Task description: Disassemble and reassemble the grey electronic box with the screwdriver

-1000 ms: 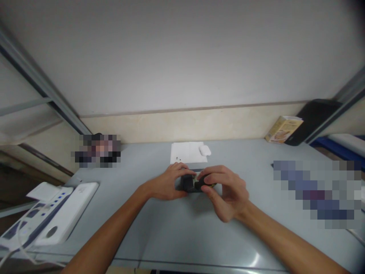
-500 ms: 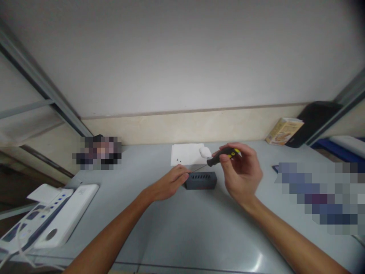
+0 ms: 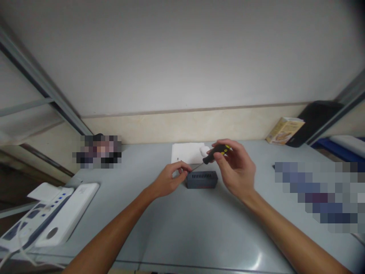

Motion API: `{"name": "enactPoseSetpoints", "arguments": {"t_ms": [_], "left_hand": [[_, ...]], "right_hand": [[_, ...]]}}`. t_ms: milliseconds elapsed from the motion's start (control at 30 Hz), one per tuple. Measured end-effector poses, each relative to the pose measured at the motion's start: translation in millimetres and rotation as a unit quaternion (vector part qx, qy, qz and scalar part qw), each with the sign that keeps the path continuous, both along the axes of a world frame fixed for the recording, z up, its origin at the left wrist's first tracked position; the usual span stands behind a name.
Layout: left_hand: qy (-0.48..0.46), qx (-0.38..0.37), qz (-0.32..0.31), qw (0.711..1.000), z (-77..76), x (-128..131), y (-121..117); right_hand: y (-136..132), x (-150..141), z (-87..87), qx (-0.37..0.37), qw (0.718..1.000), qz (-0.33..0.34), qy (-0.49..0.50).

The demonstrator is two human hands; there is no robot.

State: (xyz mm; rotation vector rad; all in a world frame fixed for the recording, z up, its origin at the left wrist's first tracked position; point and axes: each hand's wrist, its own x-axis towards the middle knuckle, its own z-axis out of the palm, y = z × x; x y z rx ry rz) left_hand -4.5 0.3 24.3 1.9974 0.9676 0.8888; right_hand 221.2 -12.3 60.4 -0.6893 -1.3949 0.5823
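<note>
A small dark grey vented box (image 3: 202, 179) lies on the grey table (image 3: 182, 228) in front of me. My right hand (image 3: 236, 169) grips a black screwdriver with yellow marks (image 3: 214, 153), its thin shaft slanting down-left toward the box's left end. My left hand (image 3: 170, 178) sits at that left end, thumb and forefinger pinched together near the screwdriver tip. Whether the pinch holds anything is too small to see.
A white paper sheet (image 3: 184, 153) with tiny dark specks and a small white case (image 3: 203, 151) lie behind the box. A white power strip (image 3: 48, 219) sits at the front left. A yellow carton (image 3: 283, 130) and a black object (image 3: 313, 120) lean at the back right.
Both hands were closed round the box a second ago. My right hand lifted away with the screwdriver, then lowered its tip toward the box's left end. My left fingers went into a pinch.
</note>
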Motion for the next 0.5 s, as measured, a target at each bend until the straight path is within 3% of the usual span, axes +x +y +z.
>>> {"name": "enactPoseSetpoints", "arguments": {"t_ms": [200,333,500], "left_hand": [[-0.011,-0.012,0.004,1.000,-2.2,2,0],[-0.015,-0.019,0.012,1.000,-4.1,2,1],[-0.032,-0.027,0.016,0.999,-4.7,4,0]], "right_hand": [[8,0,32.3,-0.010,0.987,0.133,-0.085],[17,-13,47.5,0.037,0.986,0.103,-0.125],[18,-21,40.4,0.003,0.991,0.121,-0.062]]}}
